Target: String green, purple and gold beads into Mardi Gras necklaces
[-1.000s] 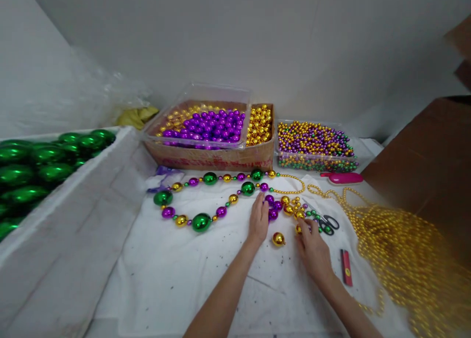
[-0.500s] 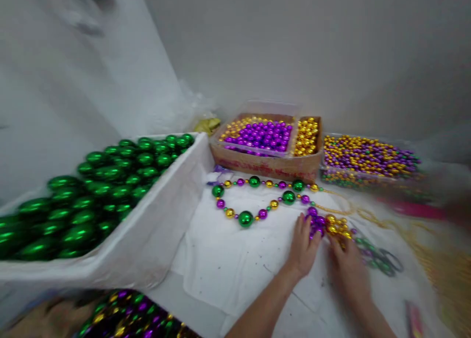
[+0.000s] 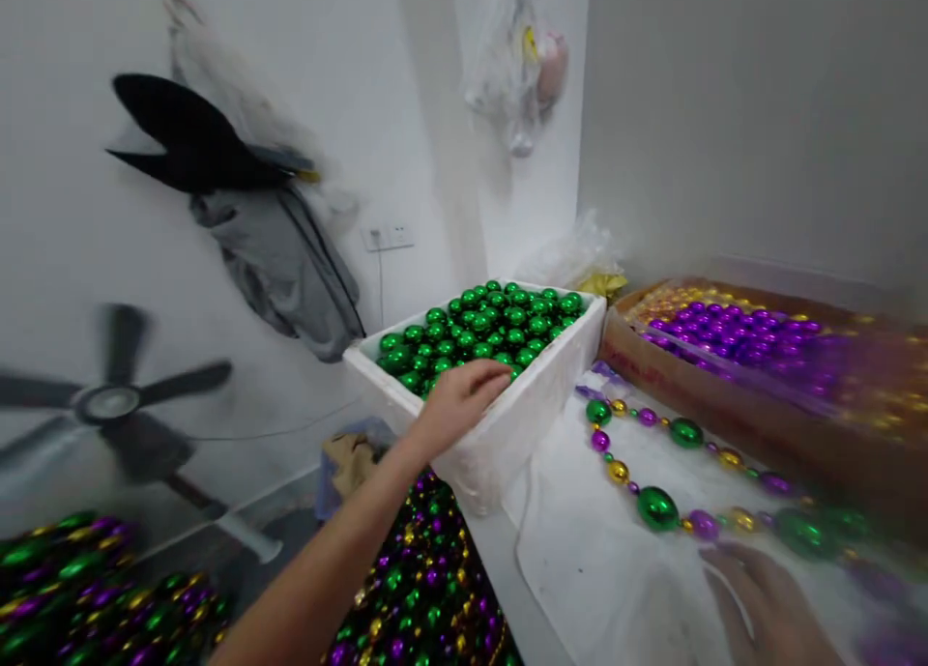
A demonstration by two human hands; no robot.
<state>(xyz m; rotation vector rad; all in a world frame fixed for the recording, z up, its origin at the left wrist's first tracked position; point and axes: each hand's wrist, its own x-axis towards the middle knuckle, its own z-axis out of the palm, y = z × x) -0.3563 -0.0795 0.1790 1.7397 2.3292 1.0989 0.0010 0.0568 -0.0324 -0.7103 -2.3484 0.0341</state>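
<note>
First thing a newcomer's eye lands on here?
Probably the glossy green balls heaped in the white foam box near mid-frame, with the left hand at its near edge. Next, likely the shiny purple balls at right, and the strand of green, gold and purple beads lying on the white cloth in front of them.

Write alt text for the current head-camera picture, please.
A person's left hand is over the edge of a white box of green balls. The blurred right hand is over a white cloth, near a string of green, gold and purple beads; beyond are purple and gold balls.
</note>
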